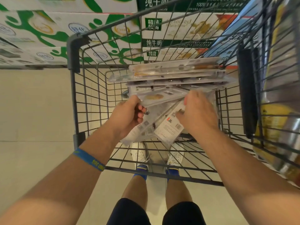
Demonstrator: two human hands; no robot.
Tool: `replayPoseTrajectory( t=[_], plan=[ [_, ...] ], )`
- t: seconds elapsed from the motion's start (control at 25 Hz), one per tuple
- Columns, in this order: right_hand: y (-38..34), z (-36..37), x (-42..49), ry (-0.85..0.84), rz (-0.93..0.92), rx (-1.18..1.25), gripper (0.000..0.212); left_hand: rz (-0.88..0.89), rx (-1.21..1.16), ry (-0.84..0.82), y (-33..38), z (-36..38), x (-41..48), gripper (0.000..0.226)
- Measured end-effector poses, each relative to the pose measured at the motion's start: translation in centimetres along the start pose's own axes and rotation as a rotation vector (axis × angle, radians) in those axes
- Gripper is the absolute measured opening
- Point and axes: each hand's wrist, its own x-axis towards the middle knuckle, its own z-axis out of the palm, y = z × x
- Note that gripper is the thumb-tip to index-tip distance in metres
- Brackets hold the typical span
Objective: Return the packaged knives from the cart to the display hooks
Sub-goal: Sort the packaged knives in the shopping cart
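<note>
Several packaged knives (172, 75) in clear plastic blister packs lie stacked inside the wire shopping cart (76, 98). Both my hands reach into the cart. My left hand (128, 114) grips the left edge of one clear pack (154, 99), fingers curled under it. My right hand (198, 111) holds a pack with a white printed back card (168, 129), which tilts down toward me. More packs lie half hidden beneath these. No display hooks are in view.
Stacked milk cartons (100, 34) with green and white print fill the shelf ahead of the cart. Yellow and silver goods (276, 127) stand on the right behind the cart's side. Pale floor tiles (32, 111) stretch to the left. My legs and white shoes show below.
</note>
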Motion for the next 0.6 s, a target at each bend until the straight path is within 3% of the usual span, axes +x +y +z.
replayPoseTrajectory(
  t=[0.08,0.12,0.16,0.24,0.32,0.4,0.48,0.6],
  plan=[
    [0.1,-0.8,0.2,0.224,-0.003,0.046,0.064,-0.054,-0.032,-0.086,1.2,0.2,-1.3,0.038],
    [0.2,-1.0,0.2,0.255,-0.005,0.042,0.071,-0.071,0.012,-0.140,1.8,0.1,-2.0,0.039],
    [0.4,-1.2,0.2,0.232,-0.019,0.023,0.073,-0.078,0.070,-0.204,2.4,0.1,-2.7,0.039],
    [0.7,-1.5,0.3,0.152,-0.090,0.041,0.049,-0.037,0.195,-0.288,3.1,-0.1,-3.8,0.042],
    [0.8,-1.8,0.2,0.137,-0.135,0.132,0.023,0.037,0.281,-0.246,3.3,-0.5,-4.4,0.052],
    [0.4,-2.9,-0.1,0.164,-0.094,0.270,0.014,0.111,0.258,-0.134,3.2,-1.0,-4.6,0.069],
    [-0.5,-5.0,-0.8,0.181,-0.107,0.442,0.026,0.141,0.149,-0.012,3.2,-1.3,-4.9,0.080],
    [-3.4,-8.2,-1.2,0.234,-0.144,0.683,0.047,0.161,0.090,0.088,4.2,-1.4,-6.2,0.067]
  ],
)
